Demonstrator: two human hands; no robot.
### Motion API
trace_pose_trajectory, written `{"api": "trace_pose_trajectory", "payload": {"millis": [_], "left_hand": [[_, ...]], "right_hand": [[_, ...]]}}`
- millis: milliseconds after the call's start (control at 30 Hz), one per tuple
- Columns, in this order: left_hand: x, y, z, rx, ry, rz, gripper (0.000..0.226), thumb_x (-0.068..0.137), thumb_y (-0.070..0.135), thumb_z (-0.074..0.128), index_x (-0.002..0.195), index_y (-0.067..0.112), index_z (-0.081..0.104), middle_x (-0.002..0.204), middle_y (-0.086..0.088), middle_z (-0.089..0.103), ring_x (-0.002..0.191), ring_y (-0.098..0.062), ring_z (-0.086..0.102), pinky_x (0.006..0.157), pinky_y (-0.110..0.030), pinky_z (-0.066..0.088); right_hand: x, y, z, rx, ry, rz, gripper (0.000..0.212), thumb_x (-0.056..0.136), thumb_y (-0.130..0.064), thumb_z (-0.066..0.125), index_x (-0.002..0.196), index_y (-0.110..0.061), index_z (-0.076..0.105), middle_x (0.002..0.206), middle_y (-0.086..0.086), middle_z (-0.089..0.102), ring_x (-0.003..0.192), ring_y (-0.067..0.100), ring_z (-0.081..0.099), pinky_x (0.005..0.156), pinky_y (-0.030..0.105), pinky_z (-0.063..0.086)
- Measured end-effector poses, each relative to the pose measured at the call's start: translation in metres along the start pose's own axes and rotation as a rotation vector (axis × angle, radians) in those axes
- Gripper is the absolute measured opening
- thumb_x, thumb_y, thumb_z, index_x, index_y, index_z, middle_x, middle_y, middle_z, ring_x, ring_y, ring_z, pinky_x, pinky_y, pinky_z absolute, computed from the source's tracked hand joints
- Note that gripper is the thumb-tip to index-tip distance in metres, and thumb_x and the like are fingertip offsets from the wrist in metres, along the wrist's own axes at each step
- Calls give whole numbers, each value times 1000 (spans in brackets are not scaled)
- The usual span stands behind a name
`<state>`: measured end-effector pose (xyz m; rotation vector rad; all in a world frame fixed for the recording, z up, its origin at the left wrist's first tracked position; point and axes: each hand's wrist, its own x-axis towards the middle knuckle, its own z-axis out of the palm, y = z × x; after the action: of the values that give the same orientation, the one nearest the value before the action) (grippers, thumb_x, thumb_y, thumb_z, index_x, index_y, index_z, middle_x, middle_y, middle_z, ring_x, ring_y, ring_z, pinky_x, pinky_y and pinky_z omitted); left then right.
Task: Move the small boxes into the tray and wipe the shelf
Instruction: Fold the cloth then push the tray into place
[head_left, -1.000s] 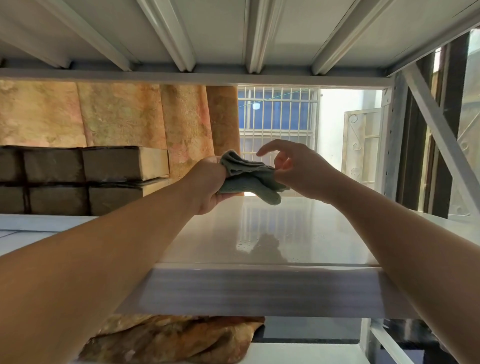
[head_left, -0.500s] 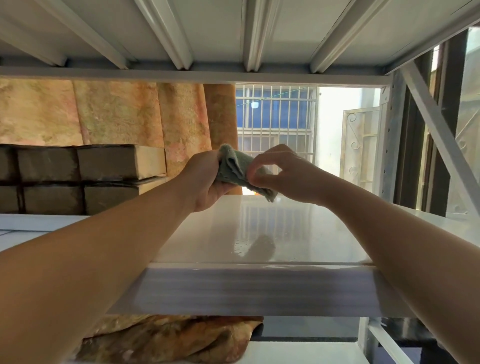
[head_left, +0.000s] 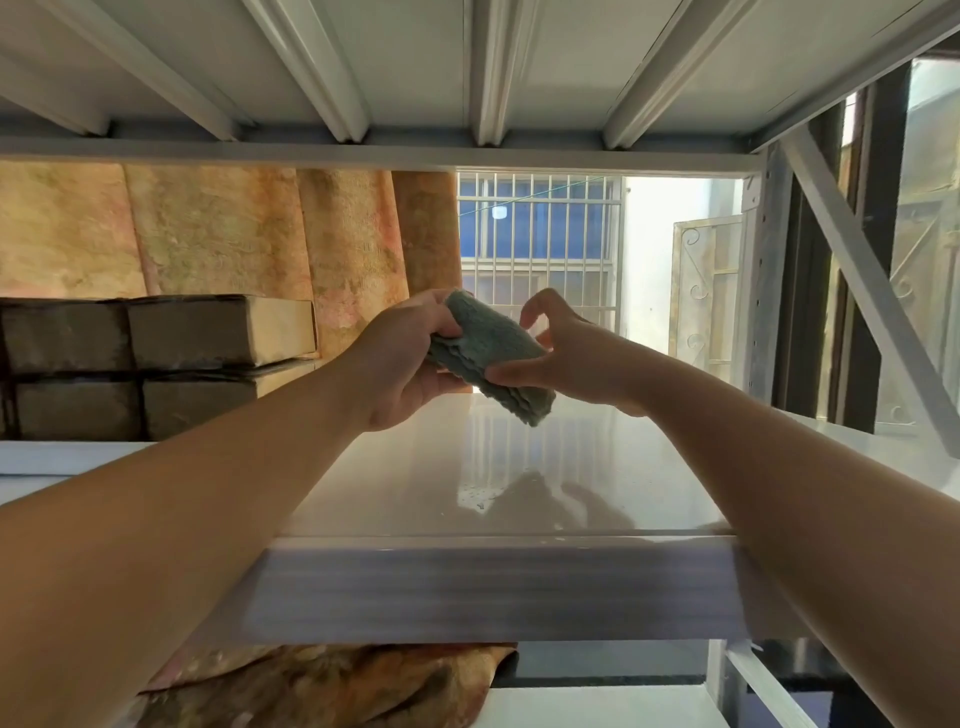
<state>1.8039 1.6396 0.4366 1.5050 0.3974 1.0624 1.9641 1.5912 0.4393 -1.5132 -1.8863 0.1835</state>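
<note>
A folded grey-green cloth hangs in the air just above the glossy white shelf. My left hand grips the cloth's upper left end. My right hand pinches its lower right side with the thumb, while the other fingers are spread above it. Brown cardboard boxes are stacked two high on the shelf at the far left, apart from both hands. No tray is in view.
The upper shelf's ribbed underside is close overhead. A diagonal white brace and upright post bound the right side. An orange patterned curtain hangs behind the boxes. Crumpled patterned fabric lies on the shelf below.
The cloth has gone from bunched between both fists to a flatter folded pad. My right hand has opened its upper fingers and now pinches the lower edge.
</note>
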Motion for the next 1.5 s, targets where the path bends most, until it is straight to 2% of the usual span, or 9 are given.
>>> {"api": "trace_pose_trajectory", "payload": {"millis": [100,300,500,667,800,967,1133,1300,1500], "left_hand": [[1,1,-4,-11,43,42,31,90,3,32,100,13,59,106,-11,56,97,-24,57,76,-36,53],[5,-5,-6,176,8,15,12,90,12,55,101,17,57,104,-5,61,98,-18,60,74,-27,54],[7,-7,-9,100,63,-21,17,89,-2,54,98,11,60,104,-9,64,93,-19,65,68,-22,60],[4,-4,-9,64,101,-24,19,91,-1,50,101,12,61,106,-12,62,92,-22,65,66,-23,61],[0,-1,-6,195,78,-23,25,93,3,50,105,21,61,104,-12,64,82,-22,69,53,-21,58],[-4,2,-6,280,53,55,31,93,-1,47,99,23,65,107,-15,62,75,-21,68,47,-16,52],[-7,8,-8,223,6,121,35,93,-4,44,99,20,68,98,-12,66,66,-16,69,47,-15,49],[-8,12,-12,168,34,148,43,91,-9,42,80,21,71,101,-12,63,65,-18,68,51,-19,44],[-14,17,-17,181,38,125,47,88,-7,38,63,20,67,111,-16,56,63,-19,62,43,-18,42]], "right_hand": [[2,4,-3,217,-46,131,49,80,-42,68,119,-21,47,112,4,59,98,19,60,89,37,54],[-3,2,-13,710,36,180,38,83,-20,68,116,-5,54,98,10,63,80,17,65,59,22,55],[-6,0,-18,1051,-25,271,31,89,-3,57,120,3,52,92,13,61,75,16,63,56,18,58],[-6,2,-17,1065,-147,321,34,90,3,52,124,0,51,103,18,59,80,21,67,67,24,59],[-3,5,-19,1076,-28,359,28,93,4,43,116,-8,53,90,15,54,55,13,60,44,13,51],[-2,8,-23,1103,23,362,36,92,6,39,118,-15,53,88,13,51,43,9,52,37,10,40],[-5,8,-30,1142,13,245,39,91,10,32,101,-14,61,91,14,54,46,9,52,40,11,36],[-9,4,-29,1078,-36,59,41,87,16,28,79,-10,59,89,13,54,52,13,51,44,15,36],[-8,3,-26,1070,-160,53,11,84,-5,48,93,-6,55,94,12,47,62,14,52,51,17,45]]}}
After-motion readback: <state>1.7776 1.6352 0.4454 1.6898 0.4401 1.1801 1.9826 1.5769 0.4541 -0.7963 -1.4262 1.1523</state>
